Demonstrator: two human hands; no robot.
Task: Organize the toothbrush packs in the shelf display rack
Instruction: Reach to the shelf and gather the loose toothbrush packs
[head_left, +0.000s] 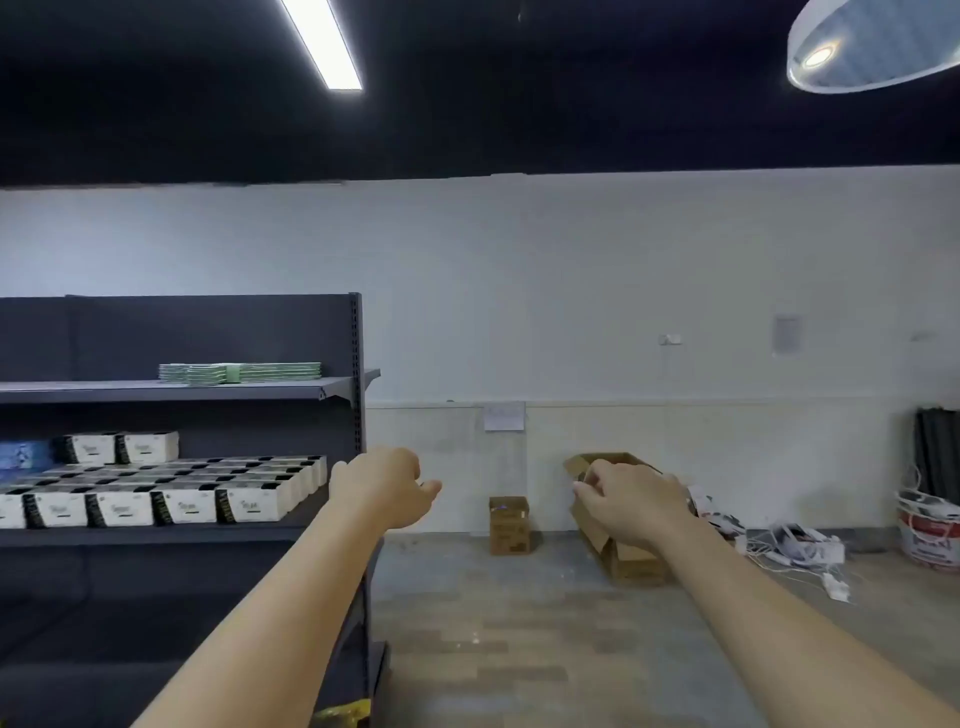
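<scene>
Both arms mid-frame: left hand (387, 486) and right hand (631, 499) loosely curled, holding nothing. Rack (208, 395) left (white boxes (171, 493), green packs (239, 372)); cartons (618, 540) behind the right hand.

The dark shelf rack (340, 395) carries green packs (239, 373) on top; white boxes (171, 493) fill the shelf below.

Shelf rack (355, 364) left; cardboard boxes (618, 551) right, against wall (571, 291).
</scene>
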